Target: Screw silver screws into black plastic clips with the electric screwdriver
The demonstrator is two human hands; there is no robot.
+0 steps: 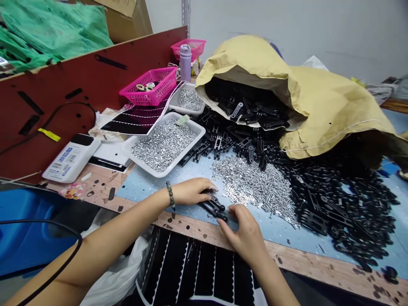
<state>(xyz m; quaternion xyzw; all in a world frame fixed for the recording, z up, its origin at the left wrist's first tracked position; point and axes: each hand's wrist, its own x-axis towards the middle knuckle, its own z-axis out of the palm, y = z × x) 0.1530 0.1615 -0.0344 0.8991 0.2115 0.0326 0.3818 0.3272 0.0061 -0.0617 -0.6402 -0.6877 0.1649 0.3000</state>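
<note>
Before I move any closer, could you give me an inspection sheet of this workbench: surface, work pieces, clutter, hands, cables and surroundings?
Surface: blue mat with wooden front edge; small dark marks along the edge.
Work pieces: black parts between the hands.
Clutter: loose screws, a large black heap, two open paper sacks, pink baskets.
Hands: left hand on the black parts; right hand beside them, fingers apart.
Cables: black cable passing across the left forearm; another against the red board.
Surroundings: blue container; other people, nothing seen.
</note>
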